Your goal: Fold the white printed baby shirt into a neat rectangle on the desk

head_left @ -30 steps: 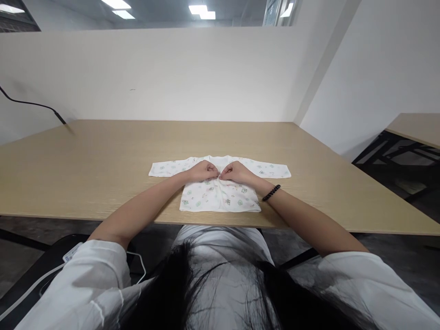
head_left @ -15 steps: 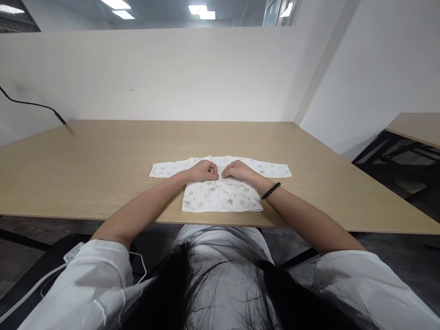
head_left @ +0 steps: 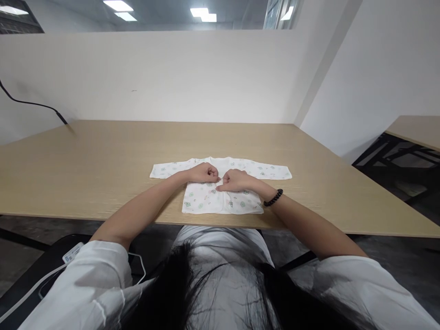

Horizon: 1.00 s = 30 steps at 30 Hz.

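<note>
Black cable [head_left: 59, 113], apparently, at left; second table [head_left: 417, 129], right.

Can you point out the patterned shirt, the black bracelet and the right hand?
Patterned shirt [head_left: 222, 202], head view: lower body part.
Black bracelet [head_left: 274, 198], head view: middle of band.
Right hand [head_left: 237, 180], head view: middle of hand.

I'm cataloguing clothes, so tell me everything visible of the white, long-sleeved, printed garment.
The white, long-sleeved garment, apparently soft thin cloth printed with small green and reddish motifs, lies mostly flat on the pale wood-grain table. Its sleeves spread sideways; its hem is nearest the camera. The bare left hand and right hand touch its middle.
</note>
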Available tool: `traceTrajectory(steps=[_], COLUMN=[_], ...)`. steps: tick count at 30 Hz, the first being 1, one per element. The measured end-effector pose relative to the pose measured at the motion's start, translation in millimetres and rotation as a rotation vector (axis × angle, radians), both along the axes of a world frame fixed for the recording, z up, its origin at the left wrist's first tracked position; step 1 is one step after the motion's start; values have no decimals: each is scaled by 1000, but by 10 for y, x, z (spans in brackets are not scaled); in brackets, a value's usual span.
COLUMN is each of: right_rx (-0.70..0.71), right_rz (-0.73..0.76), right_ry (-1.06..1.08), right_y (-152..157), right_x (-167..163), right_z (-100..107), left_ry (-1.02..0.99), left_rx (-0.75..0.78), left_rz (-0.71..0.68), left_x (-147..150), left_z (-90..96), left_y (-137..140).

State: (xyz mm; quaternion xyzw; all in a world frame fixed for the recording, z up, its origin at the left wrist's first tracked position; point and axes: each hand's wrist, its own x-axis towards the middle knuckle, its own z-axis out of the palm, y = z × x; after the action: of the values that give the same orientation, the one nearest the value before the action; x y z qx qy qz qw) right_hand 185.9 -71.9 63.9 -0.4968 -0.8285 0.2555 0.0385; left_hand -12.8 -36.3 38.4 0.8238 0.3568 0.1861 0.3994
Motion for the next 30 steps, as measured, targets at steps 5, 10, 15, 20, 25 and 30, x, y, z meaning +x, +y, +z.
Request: traceTrajectory(steps=[5, 10, 15, 20, 25, 30], right_rx=[-155, -293, -296, -344, -366, -308], right_rz=[132, 210, 219, 238, 243, 186], right_ry=[70, 98, 110, 159, 199, 174], right_y=[72, 192, 214, 249, 258, 228], right_x=[118, 236, 231, 266, 283, 238], right_z=[44, 84, 70, 46, 25, 7], left_ry=[-5, 51, 60, 45, 48, 37], left_rx=[-62, -108, -155, -190, -196, -182], left_rz=[-73, -86, -100, -130, -153, -179], left_x=[31, 84, 84, 72, 71, 63], left_z=[63, 88, 80, 78, 83, 81], left_y=[-84, -175, -171, -148, -148, -138])
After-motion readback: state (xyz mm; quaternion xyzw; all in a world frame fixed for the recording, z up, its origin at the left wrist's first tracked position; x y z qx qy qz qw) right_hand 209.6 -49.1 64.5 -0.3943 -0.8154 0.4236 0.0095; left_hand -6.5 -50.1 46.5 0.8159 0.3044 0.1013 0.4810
